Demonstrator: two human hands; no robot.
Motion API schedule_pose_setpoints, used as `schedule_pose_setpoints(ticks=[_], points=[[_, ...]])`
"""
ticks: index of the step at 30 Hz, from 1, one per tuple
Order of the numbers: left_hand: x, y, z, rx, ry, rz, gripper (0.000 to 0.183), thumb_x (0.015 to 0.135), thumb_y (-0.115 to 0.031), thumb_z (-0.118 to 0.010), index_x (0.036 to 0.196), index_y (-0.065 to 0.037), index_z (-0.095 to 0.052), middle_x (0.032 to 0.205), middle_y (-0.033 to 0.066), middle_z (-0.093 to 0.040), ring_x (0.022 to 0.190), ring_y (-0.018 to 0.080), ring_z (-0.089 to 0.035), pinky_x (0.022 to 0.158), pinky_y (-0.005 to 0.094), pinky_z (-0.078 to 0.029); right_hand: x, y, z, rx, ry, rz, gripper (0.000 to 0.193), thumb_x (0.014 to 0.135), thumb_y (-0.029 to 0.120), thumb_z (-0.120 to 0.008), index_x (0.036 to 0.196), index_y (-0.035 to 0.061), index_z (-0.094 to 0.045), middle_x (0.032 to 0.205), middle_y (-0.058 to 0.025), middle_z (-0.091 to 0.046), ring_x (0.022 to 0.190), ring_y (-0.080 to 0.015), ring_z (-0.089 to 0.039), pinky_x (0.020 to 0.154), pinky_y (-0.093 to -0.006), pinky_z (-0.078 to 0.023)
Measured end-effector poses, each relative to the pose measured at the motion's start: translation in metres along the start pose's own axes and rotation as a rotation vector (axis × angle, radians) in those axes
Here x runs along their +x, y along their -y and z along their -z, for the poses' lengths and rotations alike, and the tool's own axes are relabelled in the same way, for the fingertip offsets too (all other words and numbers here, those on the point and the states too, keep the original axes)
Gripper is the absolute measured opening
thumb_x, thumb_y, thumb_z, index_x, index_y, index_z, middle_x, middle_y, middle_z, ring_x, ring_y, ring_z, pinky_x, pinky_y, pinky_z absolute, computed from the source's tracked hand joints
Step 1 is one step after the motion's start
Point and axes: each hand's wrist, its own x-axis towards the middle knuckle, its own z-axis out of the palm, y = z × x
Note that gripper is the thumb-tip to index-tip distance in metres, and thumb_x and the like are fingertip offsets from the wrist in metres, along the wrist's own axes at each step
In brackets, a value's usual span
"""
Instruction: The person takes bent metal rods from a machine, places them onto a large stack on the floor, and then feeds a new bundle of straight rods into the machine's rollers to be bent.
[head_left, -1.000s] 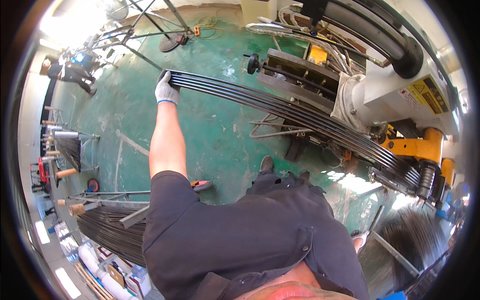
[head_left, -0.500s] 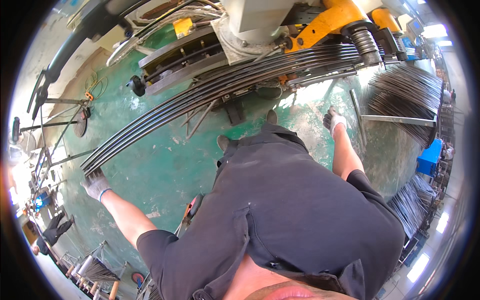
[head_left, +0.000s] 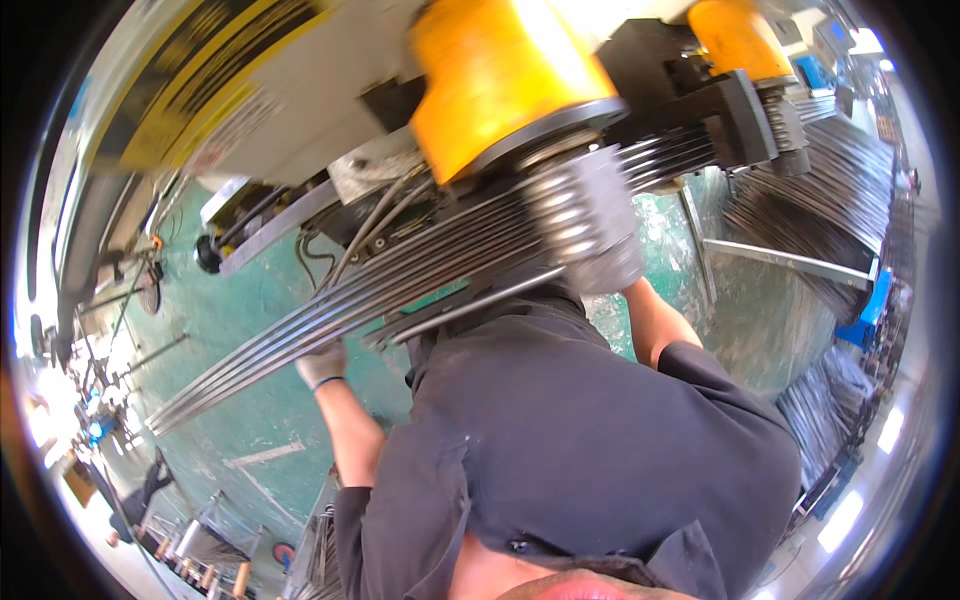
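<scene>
L hand [head_left: 322,364] now at rods [head_left: 300,328] left of ctr, was at far-left ends; grip unclear. R hand, visible b4, hidden behind spring [head_left: 572,225] mid-frame; can't tell.

The person wears a loose, plain, dark charcoal shirt [head_left: 600,430] with an open collar [head_left: 690,555], a front placket [head_left: 467,480] and wide short sleeves [head_left: 700,370]. Both forearms [head_left: 352,440] are bare. A pale grey glove [head_left: 322,362], edged in blue at the wrist, covers the left hand [head_left: 320,368].
</scene>
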Motion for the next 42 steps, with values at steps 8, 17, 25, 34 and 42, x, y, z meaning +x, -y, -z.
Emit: schedule_pose_setpoints(ticks=[8,17,25,34,42], points=[[-0.072,0.127,-0.131,0.232,0.076,0.182,0.036,0.104,-0.039,-0.058,0.113,-0.007,-0.071,0.107,0.0107,-0.074,0.101,0.0293,-0.068,0.092,0.0458,-0.056,0.022,0.070,0.031,0.101,0.238,0.002,0.028,0.096,0.029,-0.069,0.095,0.0012,-0.070,0.074,-0.0048,-0.064,0.060,-0.0151,-0.059,0.056,-0.0332,-0.052],[-0.080,0.120,-0.147,0.259,0.194,0.119,0.033,0.104,-0.038,-0.057,0.114,-0.010,-0.071,0.100,0.0080,-0.073,0.088,0.0251,-0.068,0.079,0.0424,-0.058,-0.082,0.125,0.044,0.437,0.303,0.141,0.039,0.100,0.030,-0.071,0.120,-0.0030,-0.069,0.092,-0.0085,-0.071,0.076,-0.0168,-0.068,0.066,-0.0316,-0.056],[-0.114,0.111,-0.113,0.369,0.246,0.186,0.029,0.109,-0.032,-0.050,0.113,-0.010,-0.068,0.093,0.0077,-0.070,0.086,0.0276,-0.069,0.071,0.0402,-0.056,-0.182,0.215,0.043,1.065,0.301,0.692,0.047,0.103,0.030,-0.068,0.136,-0.0017,-0.059,0.108,-0.0125,-0.072,0.092,-0.0236,-0.071,0.086,-0.0367,-0.059],[-0.138,0.041,-0.098,0.164,0.347,0.071,0.031,0.108,-0.035,-0.052,0.103,-0.008,-0.068,0.101,0.0101,-0.073,0.090,0.0296,-0.067,0.084,0.0441,-0.055,-0.193,0.299,0.031,1.624,0.374,0.583,0.020,0.100,0.004,-0.059,0.120,0.0021,-0.061,0.104,-0.0170,-0.072,0.092,-0.0348,-0.072,0.088,-0.0539,-0.061],[-0.169,-0.008,-0.109,-0.066,0.643,-0.141,0.038,0.107,-0.037,-0.051,0.116,-0.006,-0.070,0.115,0.0125,-0.074,0.107,0.0306,-0.067,0.102,0.0474,-0.050,-0.196,0.299,0.039,1.603,0.401,0.557,0.020,0.098,0.001,-0.062,0.118,0.0007,-0.062,0.099,-0.0156,-0.072,0.088,-0.0329,-0.073,0.082,-0.0497,-0.063]])
